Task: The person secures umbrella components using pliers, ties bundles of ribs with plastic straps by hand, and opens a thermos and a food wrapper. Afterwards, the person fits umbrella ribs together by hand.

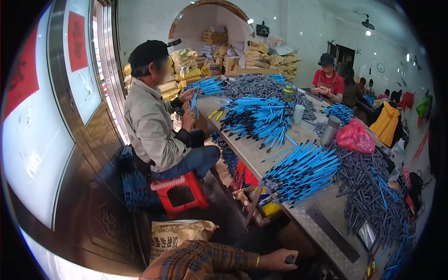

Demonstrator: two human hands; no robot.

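My left hand comes in at the lower edge, with a plaid sleeve and a yellow band at the wrist. Its fingers are wrapped round a dark grey plastic piece, and only one end of that sticks out. The piece resembles those in the grey heap on the right of the table. Beyond the hand, a fanned bundle of blue rods with dark ends lies on the table. My right hand does not show.
A flat dark metal bar and yellow-handled pliers lie near the table's edge. A co-worker sits on a red stool at left, holding blue rods. A red bag and a metal cup stand farther back. A printed sack lies below.
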